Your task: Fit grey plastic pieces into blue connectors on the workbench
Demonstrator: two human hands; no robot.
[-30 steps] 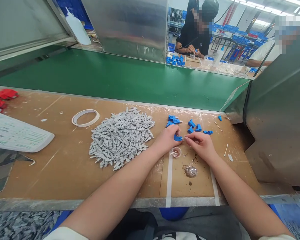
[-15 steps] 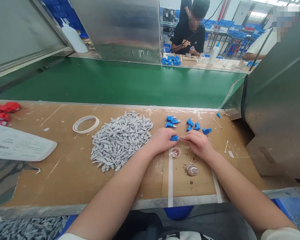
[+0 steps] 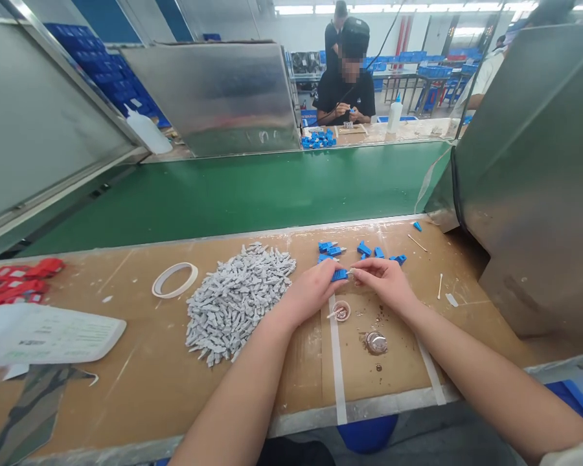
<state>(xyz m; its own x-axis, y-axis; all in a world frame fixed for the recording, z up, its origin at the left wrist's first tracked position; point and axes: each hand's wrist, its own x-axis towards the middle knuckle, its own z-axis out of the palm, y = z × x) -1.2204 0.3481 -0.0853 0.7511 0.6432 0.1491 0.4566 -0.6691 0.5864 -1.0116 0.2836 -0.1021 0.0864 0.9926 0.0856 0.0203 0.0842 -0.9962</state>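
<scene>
My left hand (image 3: 311,291) pinches a small blue plastic part (image 3: 339,274) just above the wooden bench. My right hand (image 3: 386,281) meets it from the right, fingers pinched on a small grey piece at the blue part's end. Left of my hands lies a large heap of grey plastic pieces (image 3: 236,298). Several more blue parts (image 3: 364,249) lie just beyond my fingers. A small round cap with brownish paste (image 3: 342,312) and a stick in it sits below my hands, and a second small dish (image 3: 376,342) lies nearer to me.
A green conveyor belt (image 3: 252,188) runs beyond the bench. Metal guards stand at the right (image 3: 529,181) and back (image 3: 214,97). A tape ring (image 3: 175,279), a white printed sheet (image 3: 43,333), red parts (image 3: 14,281) and cotton swabs (image 3: 440,285) lie about. Another person (image 3: 347,84) works opposite.
My head has tilted up, so the bench sits lower in view. Both hands stay together on the blue part, with only small finger movements.
</scene>
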